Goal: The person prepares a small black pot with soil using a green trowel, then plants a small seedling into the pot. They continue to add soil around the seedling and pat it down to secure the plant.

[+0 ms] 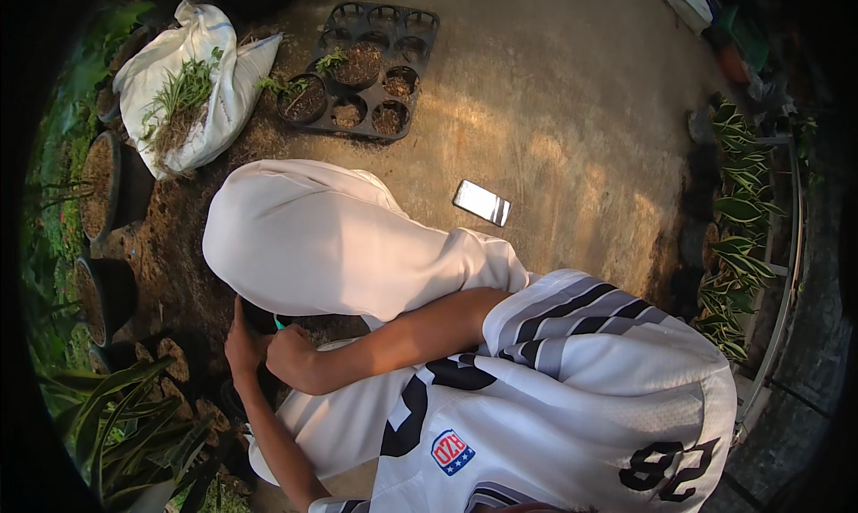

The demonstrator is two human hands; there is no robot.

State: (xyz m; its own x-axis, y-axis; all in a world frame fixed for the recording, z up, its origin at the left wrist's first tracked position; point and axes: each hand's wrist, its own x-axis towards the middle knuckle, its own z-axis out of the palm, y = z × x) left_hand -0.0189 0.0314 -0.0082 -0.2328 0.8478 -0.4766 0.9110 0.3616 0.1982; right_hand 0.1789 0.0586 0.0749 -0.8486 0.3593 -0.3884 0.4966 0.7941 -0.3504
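Note:
Between my knees, partly hidden under a pale trouser leg, is a dark round pot (259, 318). My left hand (242, 350) is at its side, the index finger stretched along the edge and the other fingers curled against it. Right beside it, my right hand (293, 359) is closed in a fist around a thin teal-handled tool (281, 322). Only a short bit of the teal part shows; the tool's working end is out of sight. What lies inside the pot is too dark to make out.
A black tray (427, 32) with round cells carries small soil-filled pots. Left of it, uprooted green plants (183, 97) lie on a white sack (234, 93). A phone (483, 202) lies on the concrete. Larger pots (134, 187) and leafy plants (737, 211) line both sides.

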